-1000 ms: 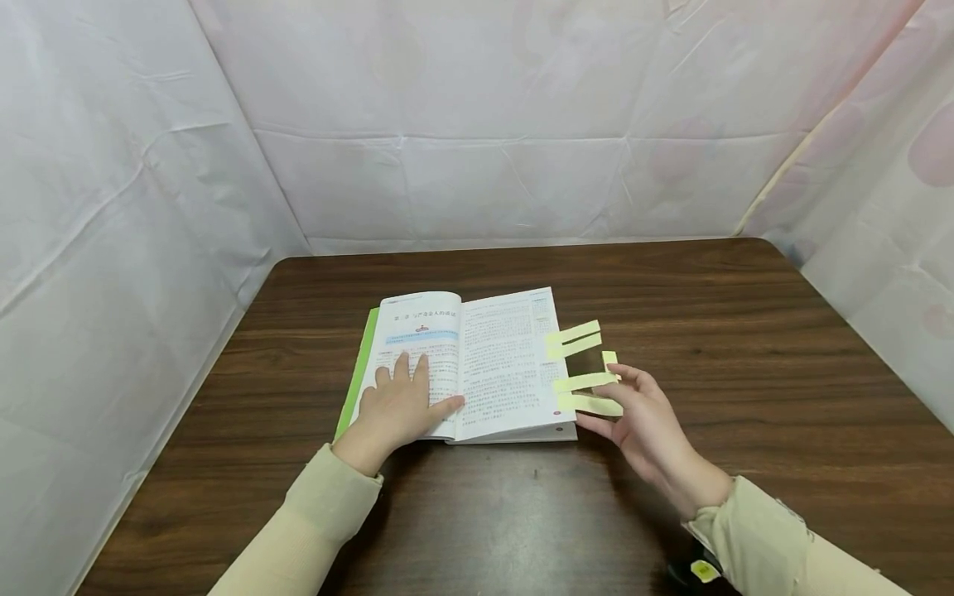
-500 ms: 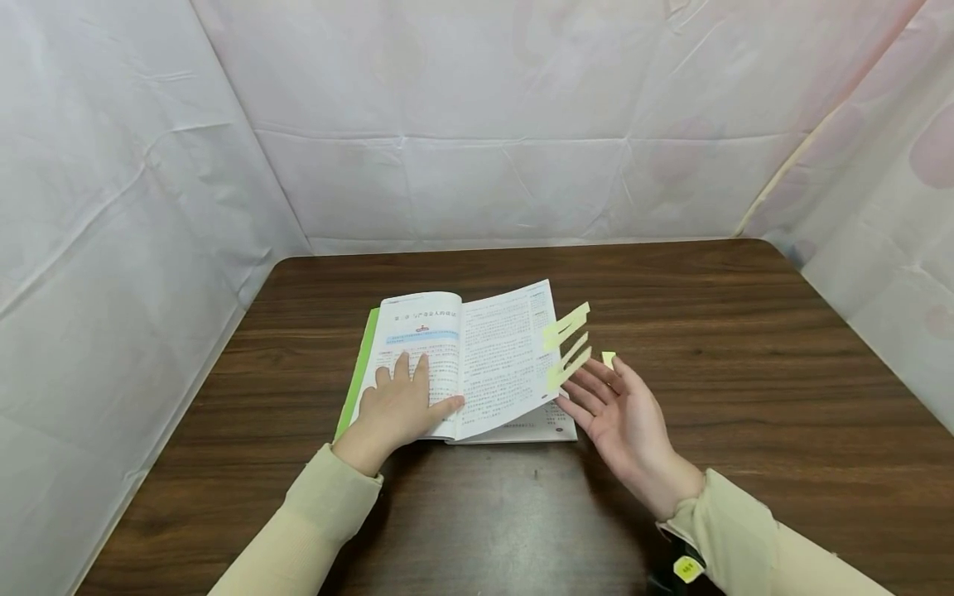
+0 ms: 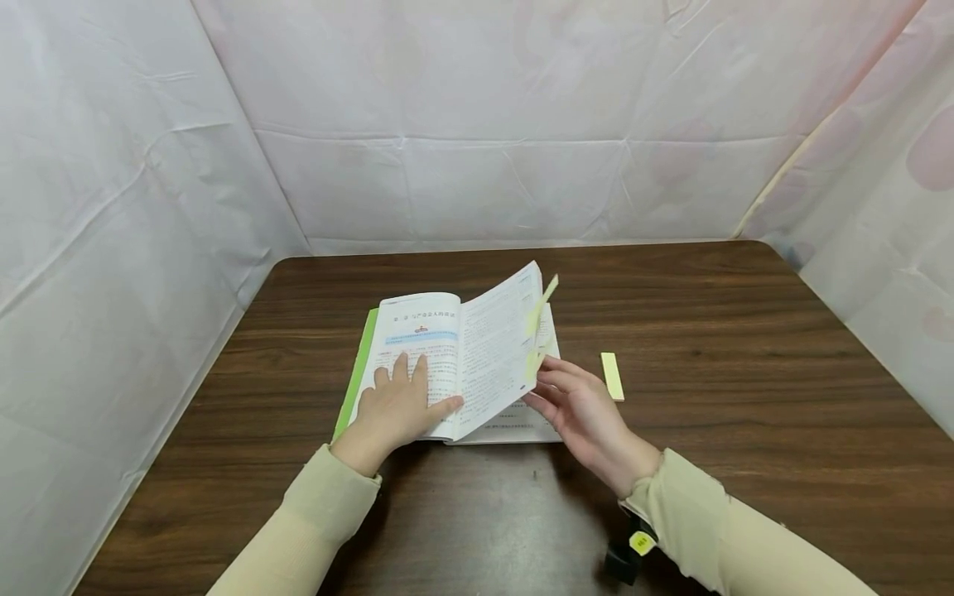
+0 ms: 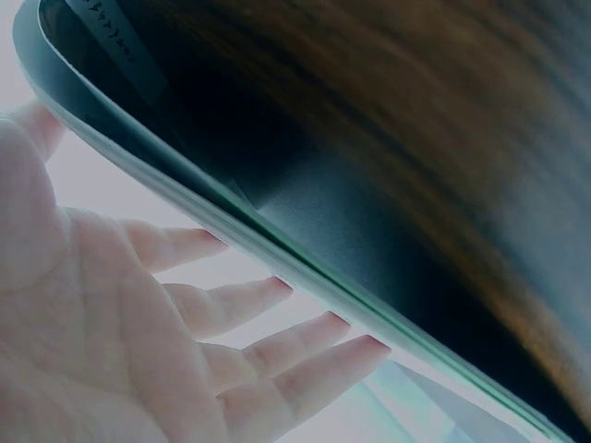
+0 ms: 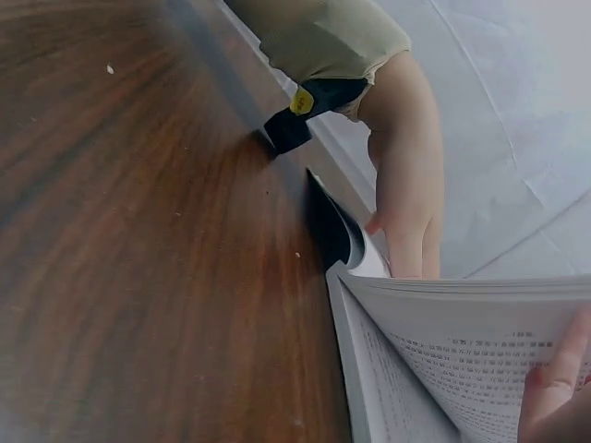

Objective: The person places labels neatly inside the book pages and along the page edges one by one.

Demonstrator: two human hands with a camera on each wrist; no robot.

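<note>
An open book [image 3: 425, 319] with a green cover edge lies on the wooden table. My left hand [image 3: 398, 401] is spread over its left page, thumb reaching to the gutter. In the left wrist view that hand [image 4: 120, 332] shows its straight fingers along the page edges. A raised sheaf of right-hand pages [image 3: 492, 343] slants up from the spine, and yellow sticky tabs [image 3: 547, 291] stick out from its outer edge. My right hand [image 3: 589, 418] touches this outer edge, fingers extended behind the sheaf. The right wrist view shows its fingers [image 5: 558, 374] against the printed underside.
A yellow strip of sticky notes [image 3: 613, 377] lies on the table [image 3: 715, 348] right of the book. Pale curtains [image 3: 477, 182] close off the back and sides. A black device [image 3: 622, 563] hangs under the right wrist.
My right hand has moved left, lifting the tabbed pages and swinging their outer edge up and leftward. The yellow strip on the table has come fully into view. My left hand stays put.
</note>
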